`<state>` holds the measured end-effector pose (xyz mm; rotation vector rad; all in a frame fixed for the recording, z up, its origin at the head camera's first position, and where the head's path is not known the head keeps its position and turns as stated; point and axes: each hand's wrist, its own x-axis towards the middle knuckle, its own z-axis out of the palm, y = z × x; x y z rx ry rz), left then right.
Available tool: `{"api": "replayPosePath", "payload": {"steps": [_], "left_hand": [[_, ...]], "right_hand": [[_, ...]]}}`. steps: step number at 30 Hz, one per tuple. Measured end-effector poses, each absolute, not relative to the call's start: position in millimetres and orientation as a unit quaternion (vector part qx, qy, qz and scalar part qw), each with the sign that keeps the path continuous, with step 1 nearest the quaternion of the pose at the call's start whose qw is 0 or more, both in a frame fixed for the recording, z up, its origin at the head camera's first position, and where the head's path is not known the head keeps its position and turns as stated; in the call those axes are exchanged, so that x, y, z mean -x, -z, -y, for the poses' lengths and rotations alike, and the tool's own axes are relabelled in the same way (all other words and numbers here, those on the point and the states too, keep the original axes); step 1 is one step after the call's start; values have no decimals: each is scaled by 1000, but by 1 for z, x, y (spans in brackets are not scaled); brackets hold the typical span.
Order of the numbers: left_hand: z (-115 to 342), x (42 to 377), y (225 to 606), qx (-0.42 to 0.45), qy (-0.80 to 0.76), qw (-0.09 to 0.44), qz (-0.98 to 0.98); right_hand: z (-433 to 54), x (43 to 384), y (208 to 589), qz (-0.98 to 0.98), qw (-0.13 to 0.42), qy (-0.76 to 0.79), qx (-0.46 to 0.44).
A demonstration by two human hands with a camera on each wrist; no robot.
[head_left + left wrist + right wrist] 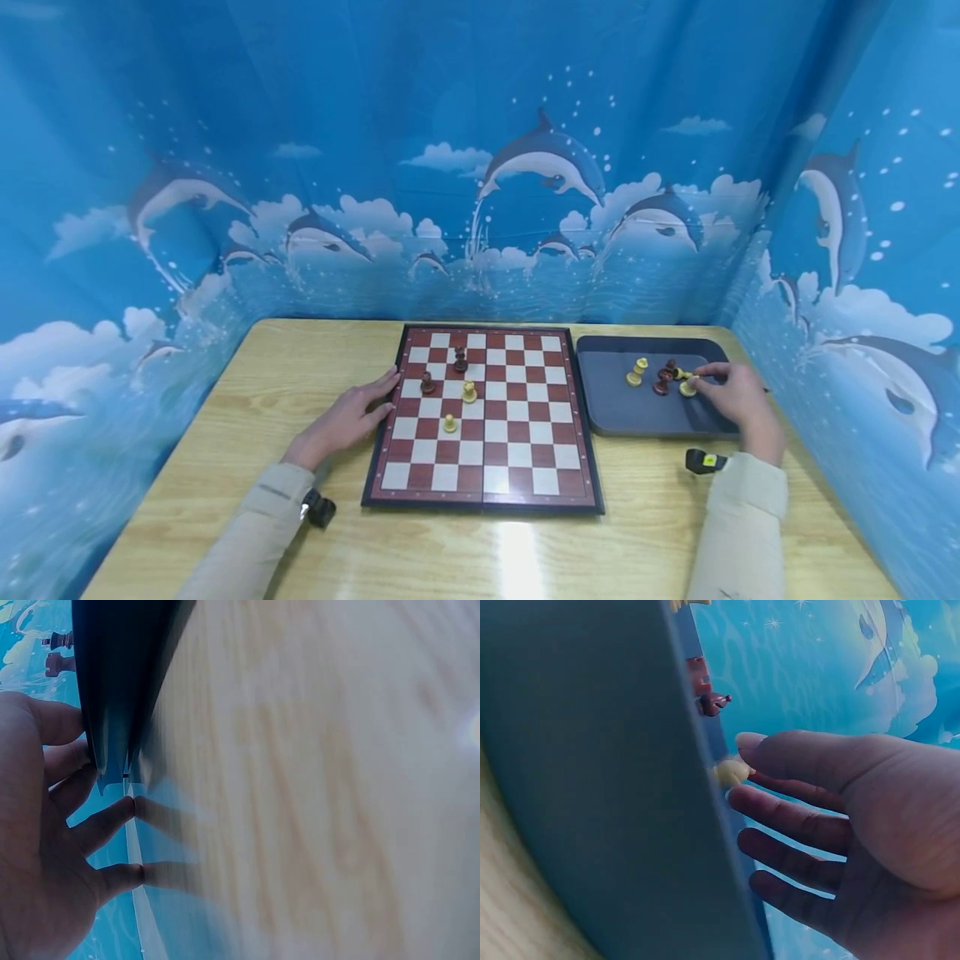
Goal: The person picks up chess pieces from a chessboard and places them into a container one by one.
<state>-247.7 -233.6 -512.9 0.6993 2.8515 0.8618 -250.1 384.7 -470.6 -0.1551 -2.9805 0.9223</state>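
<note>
My left hand rests with its fingers extended at the left edge of a red-and-white chessboard; in the left wrist view the thumb lies against the dark board edge. Standing on the board's left half are a cream pawn, another cream piece and two dark brown pieces, one nearer and one farther. Over the grey tray, my right hand pinches a cream chess piece between thumb and fingertips, low by the tray floor.
Inside the tray, a cream piece stands left of dark brown pieces, with another cream piece beside them. The tray sits against the board's right side on a wooden table. A blue dolphin curtain hangs behind and at both sides.
</note>
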Motion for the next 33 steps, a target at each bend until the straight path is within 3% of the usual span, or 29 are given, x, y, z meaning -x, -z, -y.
{"api": "replayPosePath", "payload": {"steps": [7,33], "left_hand": [[234,249,513,-223,-286,46,-931],[235,249,513,-228,-286,45,-930]], "right_hand": [[-380,246,453,952,30,-304,33],[-299,257,426,954,-14,-297,-48]]}}
